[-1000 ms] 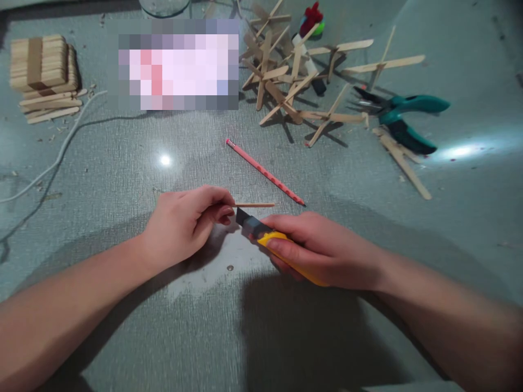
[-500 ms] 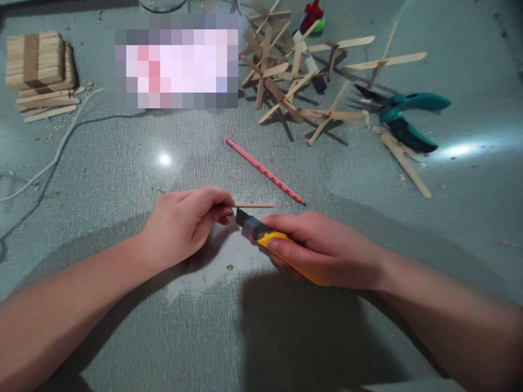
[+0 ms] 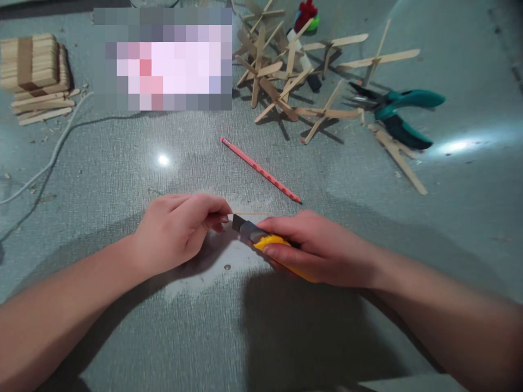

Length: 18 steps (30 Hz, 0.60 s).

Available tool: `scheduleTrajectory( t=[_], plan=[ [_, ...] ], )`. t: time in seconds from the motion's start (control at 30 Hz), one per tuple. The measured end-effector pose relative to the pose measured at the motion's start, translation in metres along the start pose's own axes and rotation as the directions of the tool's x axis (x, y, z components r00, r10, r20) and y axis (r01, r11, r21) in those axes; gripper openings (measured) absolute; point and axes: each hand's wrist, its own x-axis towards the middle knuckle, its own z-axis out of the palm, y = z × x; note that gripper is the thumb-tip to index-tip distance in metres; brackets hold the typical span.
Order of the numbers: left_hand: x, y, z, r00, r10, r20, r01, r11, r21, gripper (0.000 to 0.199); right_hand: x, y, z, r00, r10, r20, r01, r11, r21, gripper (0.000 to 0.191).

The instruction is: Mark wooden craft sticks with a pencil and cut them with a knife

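Note:
My left hand pinches one end of a thin wooden stick, seen edge-on and pointing right. Wrapped round a yellow utility knife, my right hand holds its dark blade against or very near the stick, close to my left fingertips. Whether the blade touches the wood cannot be made out. Beyond both hands a pink pencil lies diagonally on the grey table.
Crossed wooden sticks are spread at the back centre and right. Green-handled pliers lie at the right beside loose sticks. A banded stack of sticks and a white cable are at the left. One area at the back is pixelated.
The stick now looks thinner, turned more edge-on, and its right end is nearer my right hand. Both hands have shifted slightly left in view, as has the whole scene.

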Motion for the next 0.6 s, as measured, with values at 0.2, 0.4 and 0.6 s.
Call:
scheduleTrajectory(
  t=[0.2, 0.4, 0.6],
  plan=[
    [-0.0009, 0.0003, -0.0019, 0.995, 0.103, -0.009, -0.103, 0.994, 0.028, 0.021, 0.0000, 0.0031, -0.0052, 0.997, -0.060, 0.048, 0.058, 0.998, 0.030, 0.031],
    [-0.0014, 0.0050, -0.0035, 0.998, 0.062, 0.013, -0.063, 0.996, 0.059, 0.022, -0.0007, 0.0028, -0.0032, 0.998, -0.042, 0.049, 0.041, 0.999, 0.029, 0.032],
    [-0.0038, -0.0002, -0.0041, 0.975, 0.222, -0.002, -0.221, 0.973, 0.059, 0.020, -0.0014, 0.0062, -0.0013, 0.995, -0.090, 0.038, 0.090, 0.996, -0.008, 0.038]
  ],
)
